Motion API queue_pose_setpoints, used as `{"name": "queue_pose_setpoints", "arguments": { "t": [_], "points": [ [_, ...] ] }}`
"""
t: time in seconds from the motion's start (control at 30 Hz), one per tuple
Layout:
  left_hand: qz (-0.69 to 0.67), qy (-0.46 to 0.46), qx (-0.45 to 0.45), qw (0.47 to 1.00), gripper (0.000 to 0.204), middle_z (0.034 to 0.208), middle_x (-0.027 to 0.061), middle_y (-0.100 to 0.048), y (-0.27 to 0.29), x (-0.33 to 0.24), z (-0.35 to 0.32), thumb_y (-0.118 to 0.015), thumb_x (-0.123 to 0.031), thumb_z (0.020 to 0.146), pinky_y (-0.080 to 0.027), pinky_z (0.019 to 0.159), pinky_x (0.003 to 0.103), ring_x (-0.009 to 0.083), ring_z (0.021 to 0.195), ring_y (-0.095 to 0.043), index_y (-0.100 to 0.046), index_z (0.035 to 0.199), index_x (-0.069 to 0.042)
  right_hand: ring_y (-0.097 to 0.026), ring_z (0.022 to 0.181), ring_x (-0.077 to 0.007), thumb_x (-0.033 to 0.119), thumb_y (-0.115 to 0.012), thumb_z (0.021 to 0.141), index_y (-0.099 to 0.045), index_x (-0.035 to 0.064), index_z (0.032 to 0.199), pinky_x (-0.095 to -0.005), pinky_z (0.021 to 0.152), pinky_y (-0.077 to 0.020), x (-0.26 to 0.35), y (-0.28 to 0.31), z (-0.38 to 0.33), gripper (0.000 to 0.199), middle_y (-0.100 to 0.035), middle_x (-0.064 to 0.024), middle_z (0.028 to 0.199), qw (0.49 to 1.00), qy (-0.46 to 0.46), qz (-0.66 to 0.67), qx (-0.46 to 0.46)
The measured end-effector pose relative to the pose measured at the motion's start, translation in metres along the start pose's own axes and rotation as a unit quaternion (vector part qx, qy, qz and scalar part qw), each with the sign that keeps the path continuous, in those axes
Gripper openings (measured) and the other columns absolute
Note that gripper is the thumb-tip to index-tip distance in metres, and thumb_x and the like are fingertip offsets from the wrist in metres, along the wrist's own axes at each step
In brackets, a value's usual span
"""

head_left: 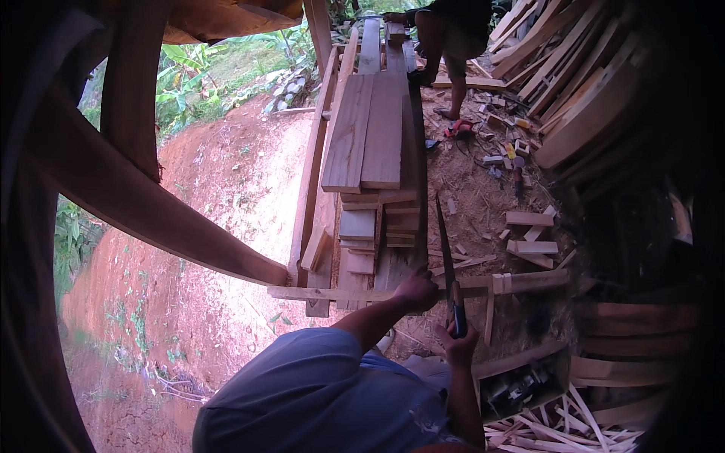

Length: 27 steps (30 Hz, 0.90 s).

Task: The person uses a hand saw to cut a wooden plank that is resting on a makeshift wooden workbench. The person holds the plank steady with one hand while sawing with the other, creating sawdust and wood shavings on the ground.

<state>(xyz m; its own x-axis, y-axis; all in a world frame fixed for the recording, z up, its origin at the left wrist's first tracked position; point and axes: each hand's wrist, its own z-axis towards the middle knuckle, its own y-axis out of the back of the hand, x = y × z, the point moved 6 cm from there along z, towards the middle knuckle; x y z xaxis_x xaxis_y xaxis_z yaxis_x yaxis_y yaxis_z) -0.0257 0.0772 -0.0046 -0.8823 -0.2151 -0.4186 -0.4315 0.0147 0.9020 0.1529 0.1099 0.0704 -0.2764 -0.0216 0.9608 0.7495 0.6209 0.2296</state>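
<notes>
My right hand (458, 343) is closed round the dark handle of a handsaw (444, 245). Its long, narrow blade points up and away from me, tilted slightly left. To the left of the saw, my left hand (418, 289) is at the near end of a wooden bench, by its crosspiece (495, 284); its fingers are too dark to make out. Just beyond it, short cut wood blocks (357, 225) are stacked on the bench. Two wide planks (366, 136) lie side by side on top of the stack, running away from me.
A co-worker (453, 34) stands at the bench's far end. Wood offcuts (531, 232) and tools litter the ground on the right, with boards (589, 83) leaning behind. A slanting timber (166, 219) crosses the left side. An open box (521, 385) stands at lower right beside wood strips (559, 430).
</notes>
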Motion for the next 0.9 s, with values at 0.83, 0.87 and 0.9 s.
{"name": "queue_pose_setpoints", "arguments": {
  "t": [0.83, 0.87, 0.9],
  "points": [
    [0.024, -0.007, -0.011, 1.000, 0.025, 0.090, 0.0107, -0.075, -0.006, 0.005, 0.005, -0.060, -0.027, 0.088, -0.028, 0.126, 0.048, 0.0267, 0.109, -0.064, -0.081, 0.091, -0.013, -0.061, 0.063, -0.0188, 0.025, -0.076, 0.095, -0.067, -0.0005, 0.077, -0.0408, 0.061, -0.0477, -0.010, 0.037, -0.046, 0.033, -0.062, -0.0088, 0.066, 0.982, -0.083, -0.153, -0.078],
    [0.016, 0.003, 0.010, 1.000, 0.027, 0.096, 0.0112, -0.076, -0.007, 0.005, 0.005, -0.060, -0.028, 0.090, -0.024, 0.129, 0.048, 0.0246, 0.117, -0.064, -0.080, 0.088, -0.010, -0.061, 0.064, -0.0188, 0.025, -0.076, 0.095, -0.067, -0.0004, 0.077, -0.0408, 0.061, -0.0477, -0.015, 0.041, -0.058, 0.033, -0.063, -0.0091, 0.067, 0.981, -0.091, -0.158, -0.068],
    [0.028, 0.013, -0.007, 1.000, 0.025, 0.094, 0.0109, -0.076, -0.012, 0.008, 0.005, -0.061, -0.027, 0.089, -0.025, 0.128, 0.047, 0.0245, 0.116, -0.065, -0.080, 0.088, -0.010, -0.062, 0.065, -0.0189, 0.025, -0.076, 0.095, -0.067, -0.0003, 0.077, -0.0408, 0.061, -0.0475, -0.012, 0.043, -0.067, 0.032, -0.063, -0.0095, 0.068, 0.981, -0.103, -0.154, -0.060]
  ]
}}
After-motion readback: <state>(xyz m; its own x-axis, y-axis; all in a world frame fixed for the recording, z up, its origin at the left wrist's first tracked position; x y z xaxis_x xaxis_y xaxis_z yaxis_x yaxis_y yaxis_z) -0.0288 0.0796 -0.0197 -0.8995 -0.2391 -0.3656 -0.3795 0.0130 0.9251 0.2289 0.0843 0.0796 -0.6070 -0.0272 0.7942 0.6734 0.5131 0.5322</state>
